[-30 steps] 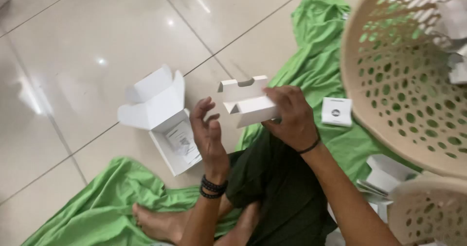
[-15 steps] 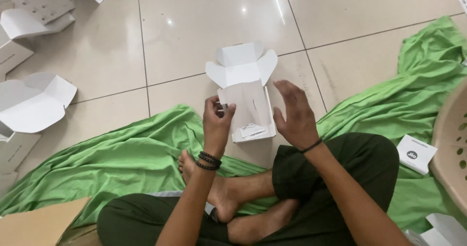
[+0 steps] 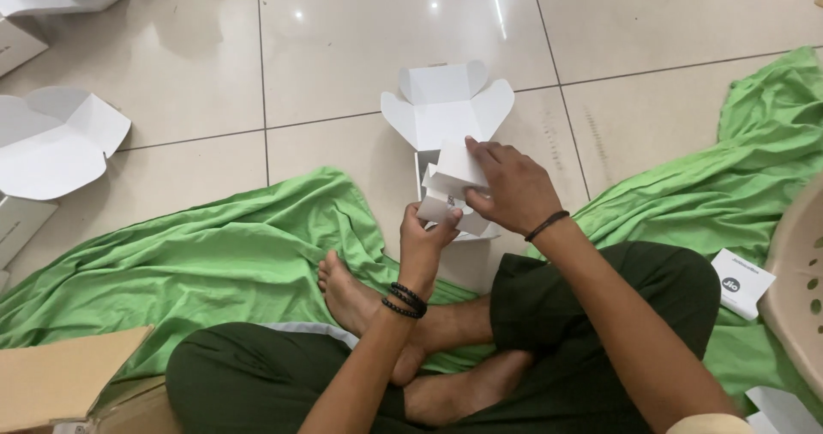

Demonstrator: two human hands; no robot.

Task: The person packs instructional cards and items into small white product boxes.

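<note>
1. Since half a second ago, both hands have come lower and closer together over the open white carton (image 3: 446, 112) on the floor; the small folded white insert (image 3: 454, 189) they carry now sits right at the carton's mouth, where earlier it was held a little higher and flatter.

2. Head view, hands: the left hand (image 3: 426, 238) has its grip closed on the lower edge of the small folded white insert, thumb and fingertips pinching it from below. The right hand (image 3: 513, 189) lies over the top of the insert, fingers spread and pressing its upper flap; that grip is closed on the insert too.

3. Head view, the step in hand: this looks like seating the insert into the carton body. To do it well, I judge that the left pinch should keep the bottom edge square to the carton walls while the right fingers press evenly, so that no corner buckles. The four carton flaps stand open and away, which helps.

4. Head view, edges: the carton's near wall is hidden behind the hands, so I cannot tell how far the insert is in. The person's bare foot (image 3: 347, 292) and crossed legs lie just beside the work on the near side.

5. Head view, open room: bare tiled floor (image 3: 360, 48) lies beyond the carton. The green cloth (image 3: 214, 254) spreads left and right. Other flattened white cartons (image 3: 56, 138) lie well apart to the left, a brown cardboard box (image 3: 60, 382) at the near left, a beige perforated basket (image 3: 797, 288) and a small white packet (image 3: 741, 282) to the right.
</note>
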